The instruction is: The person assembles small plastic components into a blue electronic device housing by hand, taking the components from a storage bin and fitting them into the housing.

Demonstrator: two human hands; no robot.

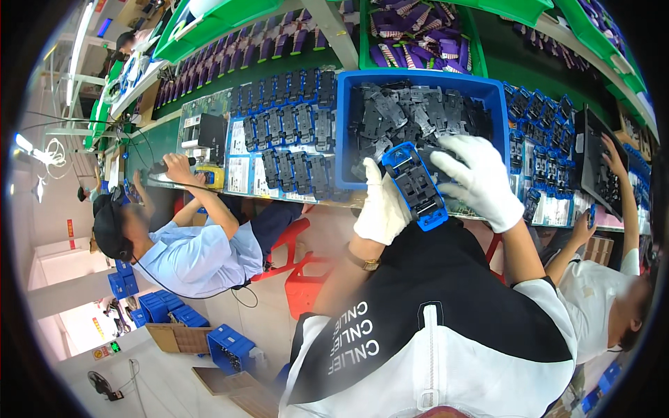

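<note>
My left hand (382,207), in a white glove, grips a toy car (417,184) by its left side. The car has a blue body and a black underside that faces up, tilted in front of my chest. Close to its right side is my white-gloved right hand (481,182), fingers apart and slightly bent, with nothing seen in them. Whether a fingertip touches the car, I cannot tell. Just beyond both hands stands a blue bin (343,132), heaped with loose black chassis plates (397,108).
Rows of blue-and-black toy cars (289,125) lie left of the bin, with more cars (547,139) to its right. A green tray (481,49) of purple parts sits behind. Co-workers sit on both sides; a red stool (304,282) stands at the left.
</note>
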